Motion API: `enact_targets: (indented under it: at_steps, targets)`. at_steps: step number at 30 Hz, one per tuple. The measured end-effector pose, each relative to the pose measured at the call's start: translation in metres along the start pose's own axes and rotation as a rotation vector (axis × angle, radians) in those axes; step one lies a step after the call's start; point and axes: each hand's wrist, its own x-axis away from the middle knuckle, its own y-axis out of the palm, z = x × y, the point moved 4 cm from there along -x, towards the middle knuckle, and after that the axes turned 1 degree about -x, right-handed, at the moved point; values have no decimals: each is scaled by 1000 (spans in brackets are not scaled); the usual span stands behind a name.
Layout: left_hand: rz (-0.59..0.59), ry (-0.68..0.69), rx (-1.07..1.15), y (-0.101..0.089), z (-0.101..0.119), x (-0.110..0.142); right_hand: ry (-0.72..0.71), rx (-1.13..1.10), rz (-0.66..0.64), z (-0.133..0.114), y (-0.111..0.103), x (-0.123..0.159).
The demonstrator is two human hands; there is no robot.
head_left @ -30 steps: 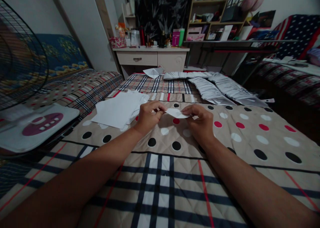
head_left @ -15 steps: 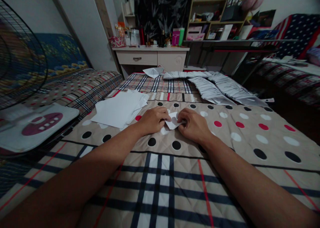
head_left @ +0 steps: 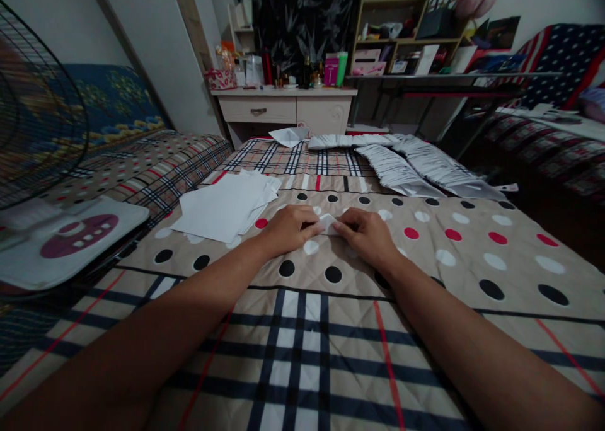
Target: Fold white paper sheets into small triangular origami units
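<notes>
A small piece of folded white paper (head_left: 328, 224) lies between my hands on the polka-dot bedspread (head_left: 359, 286). My left hand (head_left: 293, 228) pinches its left side, thumb over the near edge. On the other side, my right hand (head_left: 363, 230) grips the paper's right end between thumb and fingers. Part of the paper is hidden under my fingertips. To the left of my left hand rests a loose stack of white paper sheets (head_left: 222, 205).
Rows of folded white papers (head_left: 397, 169) lie at the far right of the bed, with a single folded paper (head_left: 288, 136) at the far edge. A fan (head_left: 38, 116) stands at the left. Beyond the bed is a white dresser (head_left: 258, 108) with bottles on top.
The paper's near point, which stuck out toward me, is now folded up, leaving a straight near edge. Both thumbs have moved inward along it.
</notes>
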Motion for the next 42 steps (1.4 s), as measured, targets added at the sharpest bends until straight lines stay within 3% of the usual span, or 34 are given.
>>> enact_targets:
  at_steps: [7,10,15,24,33,42]
  targets:
    - [122,-333,154,11,-21,0,77,46,63,3,5,-3]
    - [147,-401,177,12,-24,1,102,88,85,2,5,-3]
    - [158,-424,122,13,-23,-1,92,140,96,1,5,-3]
    - [117,-444,39,12,-19,-3,207,171,74,0,3,-3]
    - [134,-414,17,11,-14,-3,190,221,83,-2,4,-3]
    - [86,-489,97,14,-17,-2,186,37,127,3,4,-1]
